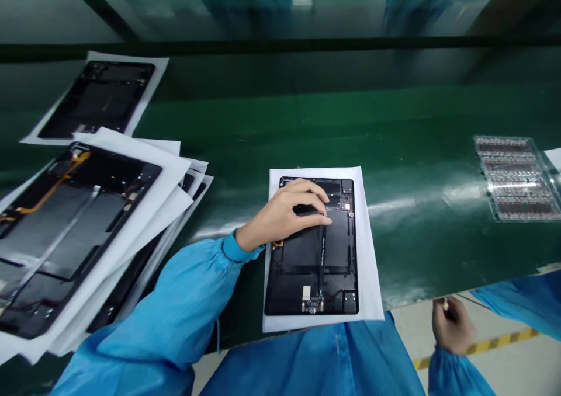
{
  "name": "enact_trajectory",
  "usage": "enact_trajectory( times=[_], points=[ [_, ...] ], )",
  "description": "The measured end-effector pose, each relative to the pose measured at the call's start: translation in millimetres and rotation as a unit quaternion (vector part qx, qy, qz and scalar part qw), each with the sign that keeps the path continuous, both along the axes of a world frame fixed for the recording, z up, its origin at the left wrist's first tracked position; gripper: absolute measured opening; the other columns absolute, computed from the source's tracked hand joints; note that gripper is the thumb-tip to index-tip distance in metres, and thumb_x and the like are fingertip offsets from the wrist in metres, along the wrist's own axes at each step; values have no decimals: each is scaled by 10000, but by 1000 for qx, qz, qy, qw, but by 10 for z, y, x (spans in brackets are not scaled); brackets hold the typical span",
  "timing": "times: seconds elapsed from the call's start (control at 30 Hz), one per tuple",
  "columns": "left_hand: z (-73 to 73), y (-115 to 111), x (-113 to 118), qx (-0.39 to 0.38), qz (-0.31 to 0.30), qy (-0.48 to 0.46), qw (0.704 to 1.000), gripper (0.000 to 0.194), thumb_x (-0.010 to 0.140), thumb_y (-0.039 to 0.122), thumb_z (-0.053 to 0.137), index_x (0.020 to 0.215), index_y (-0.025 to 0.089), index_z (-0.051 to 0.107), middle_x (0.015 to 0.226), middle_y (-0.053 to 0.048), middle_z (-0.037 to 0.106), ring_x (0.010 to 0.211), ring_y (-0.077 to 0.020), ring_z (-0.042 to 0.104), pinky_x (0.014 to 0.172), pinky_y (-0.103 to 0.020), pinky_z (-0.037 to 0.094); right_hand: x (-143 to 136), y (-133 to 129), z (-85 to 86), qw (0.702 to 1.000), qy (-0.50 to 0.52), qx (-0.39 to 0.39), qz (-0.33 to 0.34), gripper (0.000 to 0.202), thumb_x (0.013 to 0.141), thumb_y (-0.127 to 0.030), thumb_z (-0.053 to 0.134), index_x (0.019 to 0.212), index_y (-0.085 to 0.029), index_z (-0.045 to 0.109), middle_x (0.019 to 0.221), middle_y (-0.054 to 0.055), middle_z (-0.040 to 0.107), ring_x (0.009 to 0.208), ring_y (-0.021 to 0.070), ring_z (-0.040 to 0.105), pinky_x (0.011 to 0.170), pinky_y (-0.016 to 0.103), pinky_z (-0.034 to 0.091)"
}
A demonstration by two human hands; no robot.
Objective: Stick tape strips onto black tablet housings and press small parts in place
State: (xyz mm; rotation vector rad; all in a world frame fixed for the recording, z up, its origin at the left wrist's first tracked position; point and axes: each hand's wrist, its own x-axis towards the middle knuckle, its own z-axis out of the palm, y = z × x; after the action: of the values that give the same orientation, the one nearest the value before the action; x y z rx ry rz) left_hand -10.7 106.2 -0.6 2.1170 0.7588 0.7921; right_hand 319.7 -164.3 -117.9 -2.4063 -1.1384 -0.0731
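An opened tablet housing [298, 279] lies on a white paper sheet [370, 291] at the table's front edge. My left hand [291, 209] reaches over its upper half, thumb and index fingertips brought close together. Those tips meet at the upper end of a black flat cable [323, 256] with white lettering; whether they grip the cable is hidden. At the housing's lower end sits a small circuit board [312, 305]. Off the table edge to the lower right, my right hand [453, 326] is closed, with a tiny pale piece between its fingers, too small to name.
To the left is a stack of tablet housings [118, 209] interleaved with paper, and behind it another housing [105, 98] on its own sheet. A clear tray [517, 177] of small parts lies at the right. Another person's blue sleeve [526, 302] shows at the right edge.
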Motion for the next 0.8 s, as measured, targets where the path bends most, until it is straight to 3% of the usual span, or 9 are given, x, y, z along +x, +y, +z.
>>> enact_trajectory(
  times=[0.07, 0.13, 0.2, 0.3, 0.37, 0.43, 0.57, 0.8],
  points=[
    [-90, 41, -5, -31, 1, 18, 999, 71, 798, 211, 754, 778, 188, 690, 1001, -44, 672, 948, -191, 609, 863, -348, 460, -159, -100, 270, 998, -7, 30, 49, 447, 878, -558, 527, 781, -144, 663, 595, 54, 633, 511, 150, 587, 512, 267, 487],
    [-162, 59, -18, -58, 0, 31, 998, 78, 809, 218, 744, 787, 190, 675, 1022, -40, 672, 966, -192, 609, 878, -353, 451, -405, -57, 585, 982, -6, 53, 180, 262, 853, -430, 613, 831, -182, 692, 625, 47, 664, 543, 153, 621, 544, 260, 500],
    [-211, 62, -27, -67, 1, 43, 997, 94, 823, 229, 730, 790, 189, 653, 1024, -33, 673, 976, -192, 609, 901, -365, 439, -685, 161, 854, 943, 16, 62, 328, 120, 846, -280, 641, 934, -222, 699, 676, 22, 689, 607, 157, 660, 590, 257, 522],
    [-246, 53, -18, -50, 15, 56, 997, 118, 842, 242, 712, 787, 184, 625, 1016, -27, 674, 970, -189, 604, 921, -381, 419, -1022, 657, 1030, 860, 63, 38, 505, 278, 892, -139, 530, 1129, -208, 659, 948, 53, 746, 776, 158, 707, 705, 264, 559],
    [-258, 41, 7, -37, 31, 63, 997, 125, 845, 246, 709, 785, 184, 619, 1020, -23, 673, 968, -190, 598, 915, -383, 412, -1135, 926, 1000, 843, 42, 11, 536, 321, 910, -114, 476, 1172, -188, 645, 1146, 81, 710, 869, 168, 713, 744, 274, 571],
    [-267, 28, 37, -31, 49, 72, 996, 132, 842, 259, 714, 785, 187, 619, 1024, -16, 671, 971, -194, 592, 907, -382, 405, -1167, 1063, 922, 844, 17, -10, 535, 348, 917, -100, 450, 1202, -176, 635, 1246, 88, 664, 896, 172, 714, 753, 281, 579],
    [-274, 8, 76, -19, 67, 99, 993, 149, 851, 296, 706, 790, 194, 616, 1016, -3, 660, 966, -196, 582, 895, -370, 391, -1125, 1064, 828, 841, 16, -17, 541, 379, 916, -76, 444, 1243, -166, 613, 1262, 93, 653, 915, 176, 713, 762, 288, 581],
    [-294, 4, 80, -10, 73, 117, 990, 145, 858, 294, 700, 791, 195, 616, 1005, 6, 650, 945, -188, 568, 868, -355, 382, -1120, 1061, 860, 839, 34, -7, 542, 408, 912, -68, 458, 1280, -182, 592, 1251, 94, 658, 895, 169, 718, 733, 277, 580]
  ],
)
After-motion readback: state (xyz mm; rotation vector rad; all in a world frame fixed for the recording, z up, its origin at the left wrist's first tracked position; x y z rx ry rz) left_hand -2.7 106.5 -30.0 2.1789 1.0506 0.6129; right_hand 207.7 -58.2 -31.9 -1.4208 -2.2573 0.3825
